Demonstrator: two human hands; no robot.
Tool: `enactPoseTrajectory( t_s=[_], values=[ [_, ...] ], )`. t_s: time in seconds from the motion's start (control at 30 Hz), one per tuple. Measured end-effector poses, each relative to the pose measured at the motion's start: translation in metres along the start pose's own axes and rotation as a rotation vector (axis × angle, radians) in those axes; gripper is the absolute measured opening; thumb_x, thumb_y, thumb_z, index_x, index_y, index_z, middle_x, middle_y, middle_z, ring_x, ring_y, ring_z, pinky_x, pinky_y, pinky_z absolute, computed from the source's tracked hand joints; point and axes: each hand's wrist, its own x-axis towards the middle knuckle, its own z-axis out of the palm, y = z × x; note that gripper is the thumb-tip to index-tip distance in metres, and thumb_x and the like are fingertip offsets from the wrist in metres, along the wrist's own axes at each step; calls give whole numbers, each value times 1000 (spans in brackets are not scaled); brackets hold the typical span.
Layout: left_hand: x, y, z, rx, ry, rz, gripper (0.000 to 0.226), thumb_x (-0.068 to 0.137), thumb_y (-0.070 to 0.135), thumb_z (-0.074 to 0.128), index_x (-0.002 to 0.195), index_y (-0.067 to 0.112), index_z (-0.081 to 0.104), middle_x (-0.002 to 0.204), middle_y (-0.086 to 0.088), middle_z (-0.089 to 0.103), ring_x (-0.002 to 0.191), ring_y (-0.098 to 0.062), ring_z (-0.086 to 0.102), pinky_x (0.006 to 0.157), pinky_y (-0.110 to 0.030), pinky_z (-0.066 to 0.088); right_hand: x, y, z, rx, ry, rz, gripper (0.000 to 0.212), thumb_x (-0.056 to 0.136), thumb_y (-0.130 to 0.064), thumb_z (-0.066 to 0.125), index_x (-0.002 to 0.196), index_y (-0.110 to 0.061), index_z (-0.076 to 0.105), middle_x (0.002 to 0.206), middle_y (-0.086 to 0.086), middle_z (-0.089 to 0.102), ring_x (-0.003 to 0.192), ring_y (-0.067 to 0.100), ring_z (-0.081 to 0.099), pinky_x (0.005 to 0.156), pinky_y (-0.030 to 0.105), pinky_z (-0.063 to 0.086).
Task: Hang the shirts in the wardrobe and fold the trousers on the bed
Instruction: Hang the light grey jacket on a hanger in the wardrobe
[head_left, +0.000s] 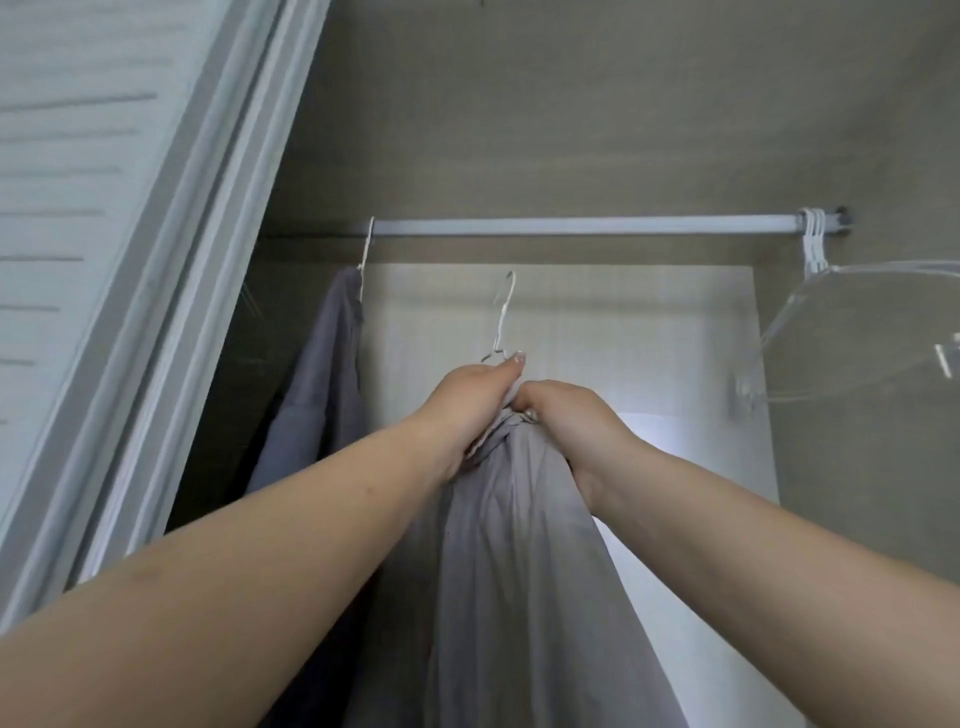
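Plain pale grey shirt (519, 545) below the hands; darker grey-purple shirt (322, 389) to their left; white rail (571, 226) above; clear hangers (857, 332) right.

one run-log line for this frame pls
left hand: grips shirt | right hand: grips shirt | hanger hook: below rail, not hooked

I faced an open closet whose taupe back wall (571, 130) rose above a pale lower panel (649, 322). A white sliding door (78, 208) with faint horizontal streaks leaned across my left. Soft daylight fell on the panel, while the corner behind the door frame (223, 405) stayed dark.
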Motion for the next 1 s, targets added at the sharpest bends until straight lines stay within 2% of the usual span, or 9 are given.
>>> enactPoseTrajectory(
  t_s=[0.2,0.33,0.47,0.57,0.63,0.8,0.87,0.93,1.0],
  values=[
    [13,39,-50,91,43,114,30,96,43,49,97,19,68,83,3,65,71,-7,58,66,-22,42,73,-33,51,-44,80,-159,46,58,-28,63,89,7,66,93,26,69,93,41,66,87,53,50],
    [25,57,-83,199,75,104,30,93,52,48,102,28,65,91,7,61,87,-12,53,78,-29,38,110,-65,81,-42,96,-217,14,79,-14,60,66,-9,58,69,9,62,80,31,64,71,31,47],
    [45,57,-98,169,76,125,22,97,41,48,104,27,61,95,4,63,84,-9,57,77,-28,47,147,-85,101,-74,161,-250,15,81,-8,52,68,-5,59,67,9,61,76,29,60,70,31,45],
    [60,49,-95,106,103,193,29,88,31,55,115,28,64,123,-6,61,93,-13,64,79,-27,52,169,-94,106,-124,165,-247,27,87,-10,50,60,-10,52,60,4,53,56,17,50,47,15,39],
    [72,43,-96,142,101,221,44,76,34,58,120,38,61,136,-8,50,115,-23,59,93,-37,50,181,-95,110,-147,158,-244,29,89,-11,48,60,-12,49,60,1,50,53,13,45,43,20,35],
    [115,15,-111,119,187,131,63,49,34,51,110,46,61,140,-8,49,124,-38,52,96,-54,45,192,-85,132,-177,93,-206,16,91,-12,45,77,-8,53,64,3,49,55,15,43,42,22,34],
    [150,-7,-123,105,255,129,69,46,35,50,114,43,58,140,-10,50,125,-36,52,96,-56,44,197,-75,140,-184,66,-184,22,91,-12,43,70,-9,49,63,4,47,55,16,43,38,21,33],
    [133,-1,-124,97,302,117,80,45,32,52,124,31,52,139,-15,50,123,-33,54,98,-55,44,202,-66,147,-153,35,-186,27,90,-12,42,63,-11,45,64,5,48,63,23,48,49,23,35],
    [77,25,-109,118,282,160,68,66,19,57,133,13,48,136,-18,52,123,-31,54,99,-38,47,204,-60,152,-149,26,-198,29,90,-12,41,61,-11,44,65,6,49,74,26,49,59,29,34]
  ],
)
